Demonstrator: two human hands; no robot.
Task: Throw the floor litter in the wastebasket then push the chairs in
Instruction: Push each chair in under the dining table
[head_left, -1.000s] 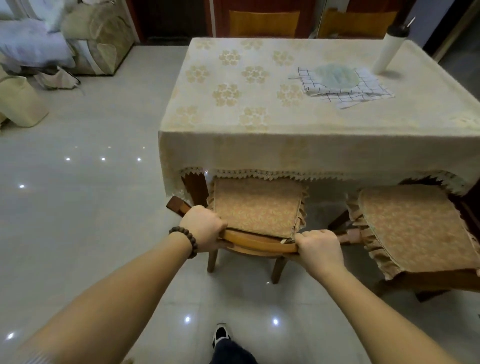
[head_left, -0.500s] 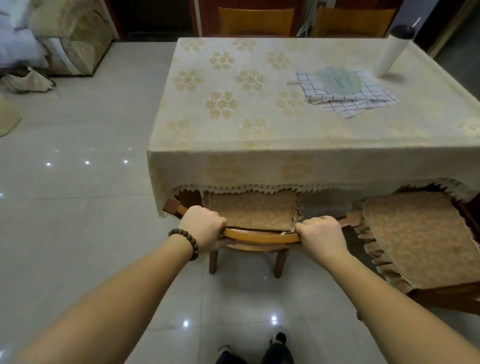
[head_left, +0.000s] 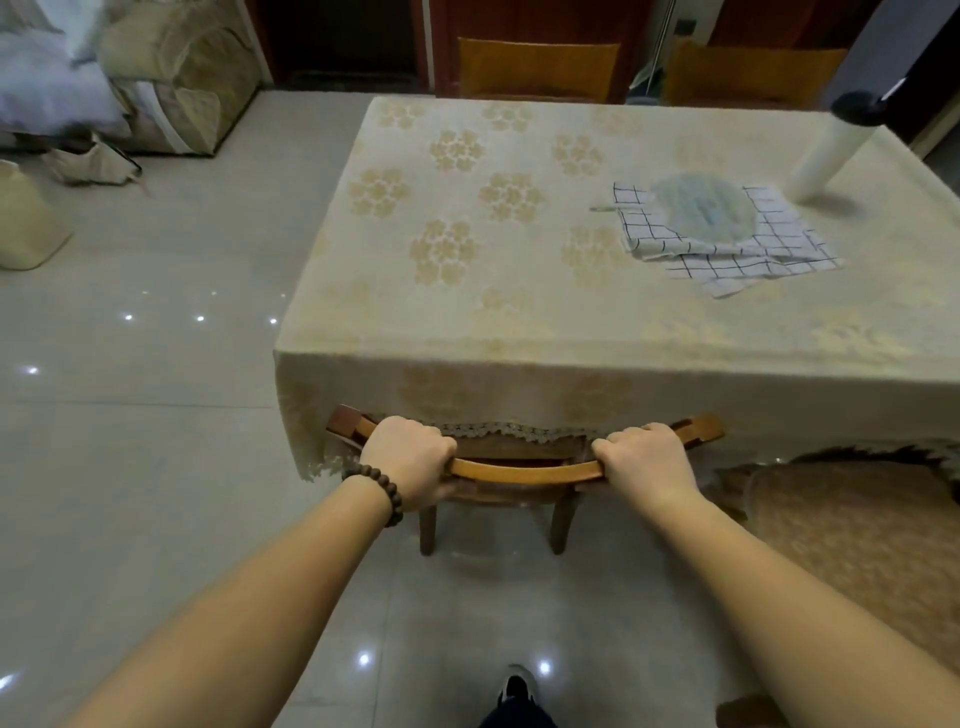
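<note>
With left hand (head_left: 410, 457) & right hand (head_left: 641, 460) both clenched on the chair's curved top rail (head_left: 524, 474), push evenly fwd so rail between your grips meets the tablecloth (head_left: 467, 379) edge square.

Bare forearms, a dark wooden bead bracelet (head_left: 382, 491) on the left wrist, a dark shoe (head_left: 514, 691) below

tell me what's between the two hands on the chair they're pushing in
In the head view, only the curved wooden top rail of the chair spans from the left hand to the right hand; nothing else sits there.

cream floral tablecloth (head_left: 519, 270), brown wooden chair (head_left: 524, 473), black-checked white cloth (head_left: 727, 260)
</note>
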